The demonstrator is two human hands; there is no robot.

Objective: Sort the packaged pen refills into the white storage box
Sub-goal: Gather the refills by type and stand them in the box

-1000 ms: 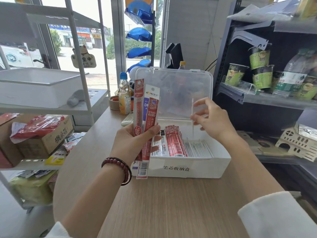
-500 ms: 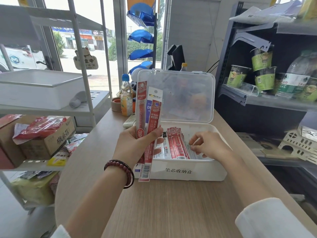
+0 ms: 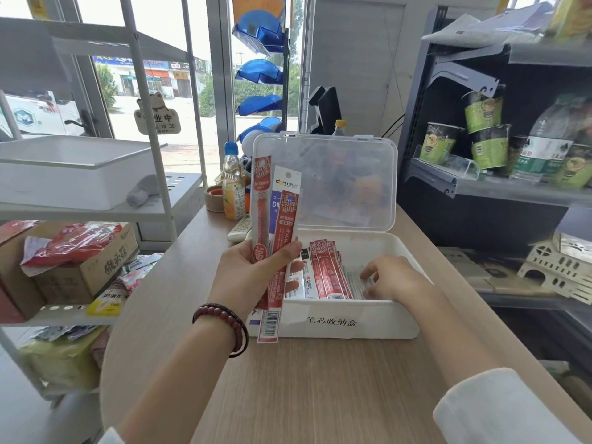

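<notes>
Packaged pen refills [image 3: 282, 225] in grip of left hand [image 3: 250, 277]; right hand [image 3: 394, 278] in white storage box [image 3: 352, 322], grip unclear.

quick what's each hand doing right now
Left hand: grips a bunch of packaged pen refills, upright.
Right hand: fingers down in the white storage box; grip on anything cannot be told.

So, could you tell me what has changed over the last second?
The right hand, which pinched a clear refill upright before the lid, came down into the white storage box, fingers now among the clear packs. The left hand still grips the red refill packs upright; box unmoved.
</notes>
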